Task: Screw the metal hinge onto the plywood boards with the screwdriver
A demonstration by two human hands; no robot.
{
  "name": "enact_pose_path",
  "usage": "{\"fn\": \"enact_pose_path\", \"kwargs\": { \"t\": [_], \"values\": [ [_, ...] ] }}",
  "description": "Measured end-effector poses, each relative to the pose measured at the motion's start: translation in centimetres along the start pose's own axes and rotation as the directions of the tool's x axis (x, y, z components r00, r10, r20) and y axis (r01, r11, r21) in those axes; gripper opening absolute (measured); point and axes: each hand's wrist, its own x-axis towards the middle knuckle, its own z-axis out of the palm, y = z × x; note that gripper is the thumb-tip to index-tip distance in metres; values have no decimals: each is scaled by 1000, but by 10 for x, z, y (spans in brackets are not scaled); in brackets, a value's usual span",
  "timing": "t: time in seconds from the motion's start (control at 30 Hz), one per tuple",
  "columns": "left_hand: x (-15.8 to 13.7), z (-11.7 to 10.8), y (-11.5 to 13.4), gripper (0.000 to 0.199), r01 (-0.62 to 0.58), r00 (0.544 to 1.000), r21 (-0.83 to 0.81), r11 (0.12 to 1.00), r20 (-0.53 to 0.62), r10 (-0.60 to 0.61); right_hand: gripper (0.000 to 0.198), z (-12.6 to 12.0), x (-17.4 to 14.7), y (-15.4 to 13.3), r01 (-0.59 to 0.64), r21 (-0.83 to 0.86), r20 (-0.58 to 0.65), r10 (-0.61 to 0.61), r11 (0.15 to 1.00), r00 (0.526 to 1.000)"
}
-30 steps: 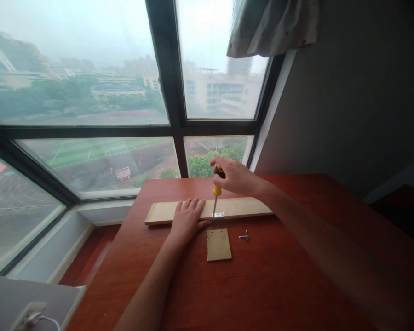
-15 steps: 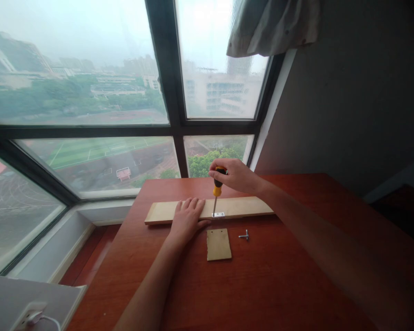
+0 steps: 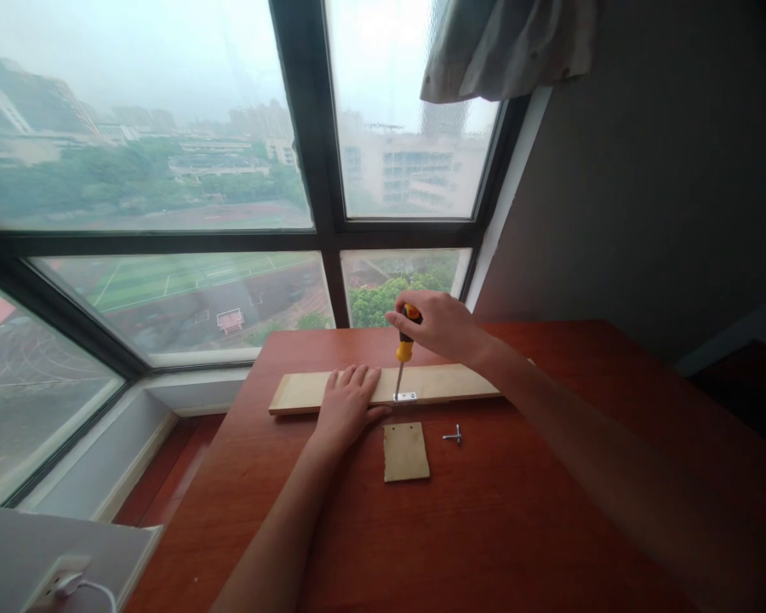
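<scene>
My right hand (image 3: 439, 323) is closed around the yellow and black handle of a screwdriver (image 3: 404, 351). Its shaft points down, with the tip at the left end of a small metal hinge plate (image 3: 405, 397) on the near edge of a long pale wooden board (image 3: 300, 390). My left hand (image 3: 348, 404) lies on the board just left of the plate, fingers stretched over the top and thumb along the near edge. Whether a screw sits under the tip is too small to tell. Nearer me lies a small square wooden piece (image 3: 407, 452) with two holes along its far edge.
Several screws (image 3: 453, 436) lie in a little pile right of the square piece on the reddish-brown table (image 3: 485, 511). Large windows with a dark frame (image 3: 322, 238) stand behind the table. A wall socket with a plug (image 3: 64, 586) is at the lower left.
My right hand has turned slightly around the screwdriver handle, and more yellow shows at its top. My left hand and the board stay in place.
</scene>
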Motion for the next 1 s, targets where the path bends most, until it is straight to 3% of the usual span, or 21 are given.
{"fn": "enact_pose_path", "kwargs": {
  "t": [0.1, 0.33, 0.43, 0.53, 0.67, 0.8, 0.93, 1.0],
  "values": [
    [0, 0, 0, 65, -3, 1000, 1, 1000, -3, 3, 26, 2, 0, -1, -28, -144, -20, 26, 989, 999],
    [0, 1, -1, 65, -7, 1000, -8, 1000, 2, 7, 28, -2, 0, 1, 24, 15, 79, -25, 1000, 997],
    [0, 2, -1, 65, -9, 1000, -7, 1000, -10, 9, 19, -4, -1, 3, -16, -62, 50, 19, 998, 999],
    [0, 2, -1, 65, -11, 1000, 3, 1000, -18, 12, 29, -2, -1, 3, -34, -120, 16, 36, 992, 999],
    [0, 1, 0, 66, -6, 1000, 11, 1000, -8, 6, 18, 2, -1, 3, 24, -39, 23, -23, 999, 999],
    [0, 0, 1, 67, 8, 1000, 9, 1000, 6, -8, 23, 1, -6, 6, 22, 47, 42, -24, 999, 999],
    [1, -1, 1, 66, 9, 1000, 10, 1000, 10, -9, 13, -2, -9, 6, 21, -13, 12, -21, 1000, 1000],
    [1, -1, 1, 67, 11, 1000, 7, 1000, 10, -11, 21, -1, -8, 6, 7, -77, -16, -9, 997, 1000]
  ]
}}
